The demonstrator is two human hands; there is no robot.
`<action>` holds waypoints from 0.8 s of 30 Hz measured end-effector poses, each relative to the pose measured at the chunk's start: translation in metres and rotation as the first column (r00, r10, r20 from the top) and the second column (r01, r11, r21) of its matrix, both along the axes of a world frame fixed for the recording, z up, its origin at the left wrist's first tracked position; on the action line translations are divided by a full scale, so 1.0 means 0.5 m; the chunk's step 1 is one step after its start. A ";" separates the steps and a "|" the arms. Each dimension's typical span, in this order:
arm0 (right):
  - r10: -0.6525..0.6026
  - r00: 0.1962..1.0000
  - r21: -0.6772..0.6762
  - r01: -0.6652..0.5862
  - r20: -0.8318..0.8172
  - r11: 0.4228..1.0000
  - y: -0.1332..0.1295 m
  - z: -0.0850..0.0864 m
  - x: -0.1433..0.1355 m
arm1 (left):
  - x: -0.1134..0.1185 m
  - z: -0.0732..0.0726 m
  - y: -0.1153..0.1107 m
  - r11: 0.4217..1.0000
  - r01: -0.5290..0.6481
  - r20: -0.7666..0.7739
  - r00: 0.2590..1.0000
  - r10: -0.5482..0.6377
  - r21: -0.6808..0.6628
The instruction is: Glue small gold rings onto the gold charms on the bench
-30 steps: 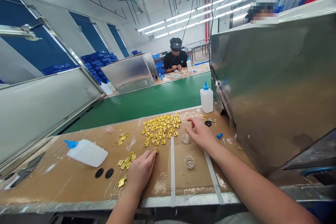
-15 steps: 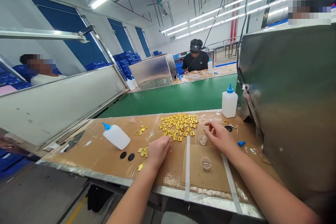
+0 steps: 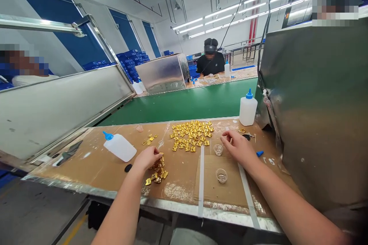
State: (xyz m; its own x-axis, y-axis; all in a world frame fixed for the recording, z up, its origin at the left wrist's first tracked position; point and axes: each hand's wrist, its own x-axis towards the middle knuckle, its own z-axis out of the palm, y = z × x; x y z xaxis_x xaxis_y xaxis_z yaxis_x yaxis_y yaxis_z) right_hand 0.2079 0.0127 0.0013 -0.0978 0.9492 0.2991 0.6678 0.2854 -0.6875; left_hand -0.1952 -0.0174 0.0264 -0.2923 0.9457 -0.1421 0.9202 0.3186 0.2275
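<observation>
My left hand (image 3: 148, 158) is over the small left pile of gold pieces (image 3: 157, 174), thumb and fingers pinched together. Gold shows right at its fingertips, but whether a piece is between them or lies behind is unclear. My right hand (image 3: 236, 144) hovers with closed fingertips just above and right of a small clear cup (image 3: 218, 149). What those fingers hold, if anything, is too small to make out. A second clear cup (image 3: 221, 176) stands nearer me on a taped cardboard sheet (image 3: 211, 191). A large spread of flat gold pieces (image 3: 191, 134) lies between and beyond my hands.
A white bottle with a blue tip (image 3: 120, 147) lies at left, near a black disc (image 3: 128, 168). Another white bottle (image 3: 248, 111) stands at right rear. A blue cap (image 3: 260, 154) lies by the metal box (image 3: 310, 103). Beyond runs a green belt (image 3: 178, 105); a person (image 3: 211, 63) sits opposite.
My left hand has moved left from the edge of the large gold spread to the small pile. My right hand stays near the cup. The view has shifted slightly.
</observation>
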 end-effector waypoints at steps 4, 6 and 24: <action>-0.005 1.000 0.000 0.005 -0.006 1.000 -0.001 0.001 -0.001 | 0.014 0.011 0.002 0.997 0.013 0.108 0.994 -0.021 0.073; 0.004 1.000 0.013 -0.004 -0.030 1.000 -0.002 0.001 -0.002 | 0.037 0.019 -0.002 0.990 0.043 0.185 0.980 -0.068 0.135; -0.045 0.971 -0.078 0.065 0.237 0.995 -0.013 0.009 -0.016 | 0.403 -0.037 0.093 0.887 -0.012 0.870 0.196 -0.451 0.463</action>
